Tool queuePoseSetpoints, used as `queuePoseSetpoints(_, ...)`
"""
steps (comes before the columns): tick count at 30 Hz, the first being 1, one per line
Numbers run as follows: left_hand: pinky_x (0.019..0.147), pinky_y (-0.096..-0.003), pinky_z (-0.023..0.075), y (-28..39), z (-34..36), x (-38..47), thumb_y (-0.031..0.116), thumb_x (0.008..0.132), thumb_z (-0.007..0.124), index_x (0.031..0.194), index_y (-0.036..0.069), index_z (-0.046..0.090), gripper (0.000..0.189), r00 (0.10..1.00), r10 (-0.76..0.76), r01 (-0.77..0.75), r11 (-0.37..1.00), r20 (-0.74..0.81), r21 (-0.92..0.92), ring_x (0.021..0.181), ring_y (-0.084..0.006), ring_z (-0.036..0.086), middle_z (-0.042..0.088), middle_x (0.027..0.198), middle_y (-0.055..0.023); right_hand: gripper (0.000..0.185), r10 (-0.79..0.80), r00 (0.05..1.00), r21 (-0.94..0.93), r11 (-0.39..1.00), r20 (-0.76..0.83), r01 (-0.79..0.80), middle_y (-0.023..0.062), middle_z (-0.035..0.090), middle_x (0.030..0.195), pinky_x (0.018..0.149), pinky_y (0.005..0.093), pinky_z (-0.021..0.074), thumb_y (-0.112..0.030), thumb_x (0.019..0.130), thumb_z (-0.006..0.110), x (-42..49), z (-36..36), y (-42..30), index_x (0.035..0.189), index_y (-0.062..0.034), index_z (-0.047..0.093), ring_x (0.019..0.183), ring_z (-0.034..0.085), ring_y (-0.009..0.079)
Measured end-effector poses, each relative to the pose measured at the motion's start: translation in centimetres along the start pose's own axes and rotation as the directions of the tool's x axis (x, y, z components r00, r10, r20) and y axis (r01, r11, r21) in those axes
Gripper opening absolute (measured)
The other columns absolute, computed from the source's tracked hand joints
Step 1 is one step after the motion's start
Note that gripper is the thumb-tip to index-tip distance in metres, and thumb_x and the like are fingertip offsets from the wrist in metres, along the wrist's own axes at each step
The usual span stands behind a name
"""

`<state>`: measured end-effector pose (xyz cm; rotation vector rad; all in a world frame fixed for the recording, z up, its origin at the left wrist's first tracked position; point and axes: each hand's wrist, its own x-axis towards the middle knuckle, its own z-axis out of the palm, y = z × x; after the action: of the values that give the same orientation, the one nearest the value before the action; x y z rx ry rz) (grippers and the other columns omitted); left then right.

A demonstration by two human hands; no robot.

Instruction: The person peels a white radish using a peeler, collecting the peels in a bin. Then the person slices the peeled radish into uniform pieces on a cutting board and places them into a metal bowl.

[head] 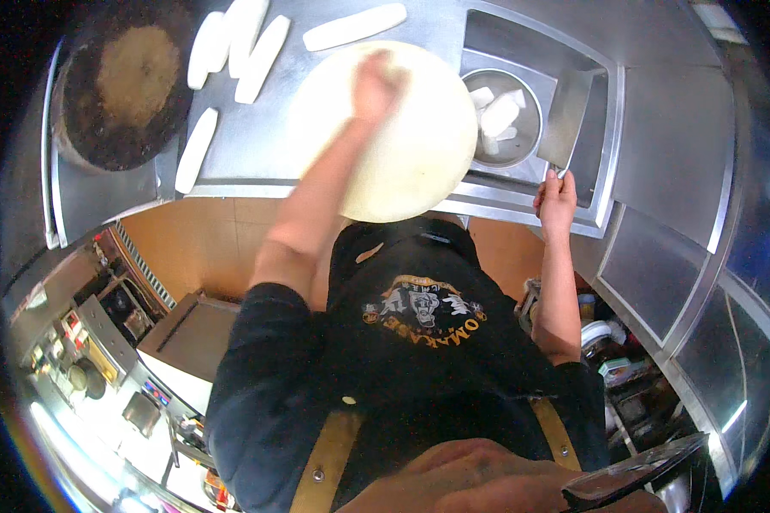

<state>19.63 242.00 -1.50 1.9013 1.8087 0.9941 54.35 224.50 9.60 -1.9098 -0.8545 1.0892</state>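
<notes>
My left hand is over the far part of a round, pale cutting board. Motion blurs its fingers, so I cannot tell whether anything is in them. At the right, my right hand grips the handle of a broad-bladed cleaver by the sink's near edge. The blade points away from me, over the sink. Just left of the blade, a round metal bowl holds several cut white chunks, apparently peeled daikon. A whole peeled white daikon lies beyond the board.
Several more peeled daikon lie on the steel counter left of the board, one near its front edge. A dark, round chopping block stands far left. The raised sink rim borders the right side.
</notes>
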Motion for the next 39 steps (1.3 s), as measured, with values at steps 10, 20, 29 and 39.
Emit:
queuePoseSetpoints(10,0.105,-0.0479,0.0476,-16.9,-15.0,9.8,0.035,0.08,0.072,0.137,0.006,0.054,0.066,0.883,-0.461,0.166,0.479,0.087,0.862,0.128,-0.0356,0.054,0.055,0.138,-0.017,0.015,0.151,0.989,0.068,0.986,0.005,-0.151,-0.003,0.049,0.065,0.04,0.0249,0.036,-0.024,0.105,0.056,-5.6,0.1,2.8,0.109,-0.0087,0.054,0.048,0.046,0.0066)
queuePoseSetpoints(20,0.104,-0.0438,0.0496,-14.5,-20.9,6.7,0.039,0.073,0.083,0.124,0.0,0.066,0.067,0.887,-0.382,0.279,0.891,0.259,0.358,0.119,-0.0341,0.062,0.065,0.128,-0.022,0.017,0.075,0.994,0.039,0.996,0.083,-0.078,-0.0024,0.052,0.068,0.039,0.0239,0.0349,-0.026,0.106,0.054,-6.3,5.1,0.4,0.099,-0.0113,0.049,0.049,0.05,0.0073)
queuePoseSetpoints(29,0.121,-0.0502,0.0296,0.0,-17.1,-1.8,0.008,0.075,0.078,0.134,0.017,0.062,0.062,0.482,0.288,-0.489,0.872,0.827,-0.019,0.132,-0.0286,0.051,0.061,0.134,-0.0077,0.028,0.063,0.873,-0.148,0.989,0.483,0.01,-0.0012,0.051,0.069,0.05,0.0254,0.0416,-0.02,0.106,0.055,-3.0,10.8,-3.4,0.129,-0.0043,0.057,0.055,0.049,0.007)
queuePoseSetpoints(39,0.113,-0.0448,0.0416,-3.1,-13.0,-13.1,0.012,0.082,0.076,0.121,0.013,0.07,0.039,0.907,0.393,-0.388,0.92,0.151,-0.06,0.125,-0.0274,0.056,0.062,0.13,-0.007,0.04,0.015,0.774,-0.52,0.749,0.633,0.411,0.02,0.069,0.087,0.07,0.0441,0.0529,-0.033,0.104,0.055,-5.9,14.5,-5.8,0.136,-0.0082,0.055,0.078,0.069,0.0388)
